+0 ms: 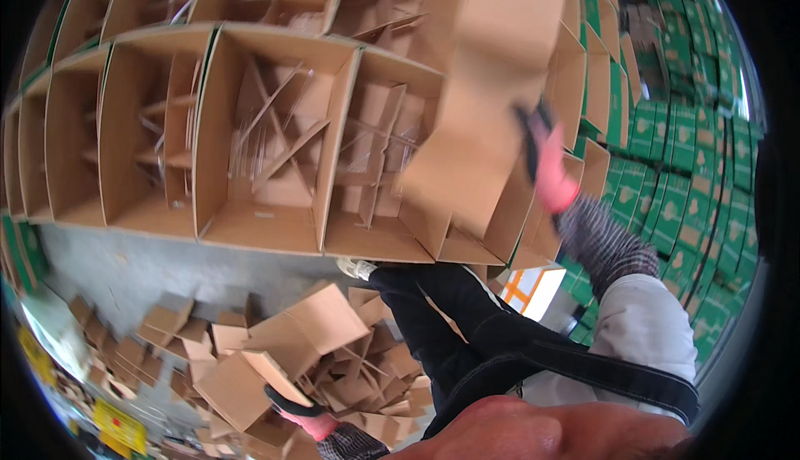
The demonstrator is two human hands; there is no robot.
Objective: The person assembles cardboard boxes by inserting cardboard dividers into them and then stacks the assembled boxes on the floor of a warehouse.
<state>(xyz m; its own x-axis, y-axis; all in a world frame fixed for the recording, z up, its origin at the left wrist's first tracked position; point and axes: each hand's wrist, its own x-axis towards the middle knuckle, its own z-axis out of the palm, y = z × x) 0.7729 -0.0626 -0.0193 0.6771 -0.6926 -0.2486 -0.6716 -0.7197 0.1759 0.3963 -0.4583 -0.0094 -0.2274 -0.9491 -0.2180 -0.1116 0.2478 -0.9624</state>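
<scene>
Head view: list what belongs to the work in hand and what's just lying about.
Likely in use:
folded cardboard sheet at the left hand;
creased cardboard sheet at the blurred right hand;
open brown cartons with dividers

Apparently lying about:
loose cardboard pieces on the floor;
stacked green cartons

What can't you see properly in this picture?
In the head view:
Right hand: blurred, so its exact grip isn't clear.
Left hand: some fingers hidden, seemingly by folded cardboard.
Open box: insides partly hidden by the blurred cardboard sheet.
Row of boxes: left end cut off by the dark rim.
Green boxes: printing too small to read.
</scene>
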